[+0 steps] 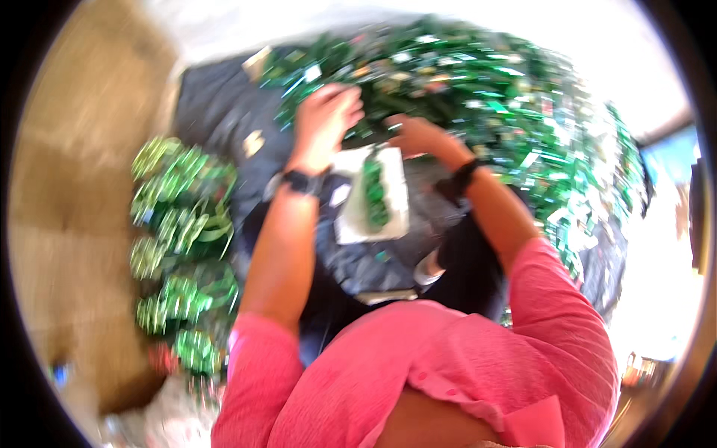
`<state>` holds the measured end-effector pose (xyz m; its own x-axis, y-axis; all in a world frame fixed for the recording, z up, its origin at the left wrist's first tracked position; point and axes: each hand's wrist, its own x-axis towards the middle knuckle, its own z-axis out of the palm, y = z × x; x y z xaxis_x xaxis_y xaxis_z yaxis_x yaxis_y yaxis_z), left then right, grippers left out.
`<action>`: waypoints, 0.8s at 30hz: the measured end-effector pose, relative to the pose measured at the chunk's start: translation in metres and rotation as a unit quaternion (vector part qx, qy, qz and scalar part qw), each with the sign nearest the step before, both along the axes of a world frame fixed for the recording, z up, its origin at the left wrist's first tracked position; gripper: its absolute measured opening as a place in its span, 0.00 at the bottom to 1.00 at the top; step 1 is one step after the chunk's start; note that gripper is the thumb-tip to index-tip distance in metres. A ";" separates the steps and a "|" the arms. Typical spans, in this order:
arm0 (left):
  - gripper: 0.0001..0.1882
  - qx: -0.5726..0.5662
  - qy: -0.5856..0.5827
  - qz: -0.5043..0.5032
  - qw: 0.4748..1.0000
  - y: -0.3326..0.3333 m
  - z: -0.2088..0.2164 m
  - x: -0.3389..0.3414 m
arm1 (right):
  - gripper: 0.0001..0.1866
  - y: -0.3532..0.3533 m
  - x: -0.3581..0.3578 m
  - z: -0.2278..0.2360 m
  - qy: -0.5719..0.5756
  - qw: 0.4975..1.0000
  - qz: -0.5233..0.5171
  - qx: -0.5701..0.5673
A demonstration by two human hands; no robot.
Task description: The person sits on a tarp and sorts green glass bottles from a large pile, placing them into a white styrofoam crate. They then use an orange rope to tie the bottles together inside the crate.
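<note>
My left hand (326,119) hovers at the near edge of a large heap of shiny green strips (515,97), its fingers bent toward the right. Facing it, my right hand (424,140) reaches to the same edge with its fingers bent inward. Motion smears both hands, so what lies between the fingers, if anything, is not clear. Just below them lies a white rectangular board or block (396,213). Along its middle runs a bunched, curly green strip (375,194), its far end close to my hands.
Several coils of lighter green strip (183,231) are stacked at the left, beside a brown wooden surface (78,246). A dark sheet (216,112) lies beneath the work, with a pale scrap (253,143) on it. My dark-clothed legs flank the board.
</note>
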<state>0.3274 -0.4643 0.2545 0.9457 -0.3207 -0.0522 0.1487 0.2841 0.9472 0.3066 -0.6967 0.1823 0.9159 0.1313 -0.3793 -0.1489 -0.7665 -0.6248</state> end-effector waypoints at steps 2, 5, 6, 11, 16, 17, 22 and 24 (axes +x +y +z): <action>0.06 0.033 -0.020 0.010 0.999 0.016 -0.020 0.014 | 0.34 0.002 0.006 0.005 -0.069 0.997 0.018 0.018; 0.08 0.045 0.008 0.040 0.998 0.000 -0.009 0.012 | 0.33 -0.023 0.004 0.034 -0.016 0.981 -0.077 0.179; 0.07 0.060 0.003 0.042 0.997 0.003 -0.005 0.010 | 0.31 -0.026 0.001 0.042 -0.024 0.971 -0.100 0.218; 0.07 0.061 -0.001 0.028 0.998 -0.003 -0.003 0.011 | 0.30 -0.065 -0.018 0.083 -0.064 0.928 -0.155 0.332; 0.06 0.023 0.003 0.025 0.999 0.003 -0.003 0.012 | 0.23 -0.110 -0.061 0.127 -0.120 0.878 -0.204 0.416; 0.06 0.009 0.011 0.023 1.000 0.005 -0.003 0.012 | 0.21 -0.121 -0.073 0.132 -0.134 0.858 -0.210 0.449; 0.06 0.008 0.013 0.019 1.000 0.007 0.003 0.006 | 0.14 -0.175 -0.139 0.136 -0.226 0.730 -0.278 0.582; 0.06 0.015 0.012 0.019 1.000 0.007 0.002 0.003 | 0.12 -0.191 -0.166 0.120 -0.243 0.692 -0.344 0.586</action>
